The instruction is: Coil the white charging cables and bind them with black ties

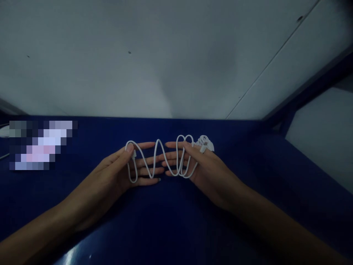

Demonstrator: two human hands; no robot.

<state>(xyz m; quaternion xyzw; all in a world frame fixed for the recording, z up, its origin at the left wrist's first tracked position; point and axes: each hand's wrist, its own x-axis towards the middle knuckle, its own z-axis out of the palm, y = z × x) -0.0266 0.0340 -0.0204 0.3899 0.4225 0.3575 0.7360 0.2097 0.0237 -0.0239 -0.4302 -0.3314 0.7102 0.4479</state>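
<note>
A thin white cable (154, 154) runs in zigzag loops between my two hands, over a dark blue surface. My left hand (121, 165) pinches one end part of it under the thumb, by a small white connector (134, 154), with the other fingers stretched out to the right. Several loops lie across my right hand (204, 162), held down by its thumb, and its fingers reach toward the left ones. Behind the right thumb sits a bunched white coil of cable (204, 141), with a pale connector (203, 148) against the hand.
The blue tabletop (154, 228) spreads under both arms. A pale grey wall panel (110, 73) rises at its back edge. At the left lies a blurred, pixelated bright object (41, 147), with a white rounded thing (4, 131) beside it. A dark blue frame bar (306, 92) slants at the right.
</note>
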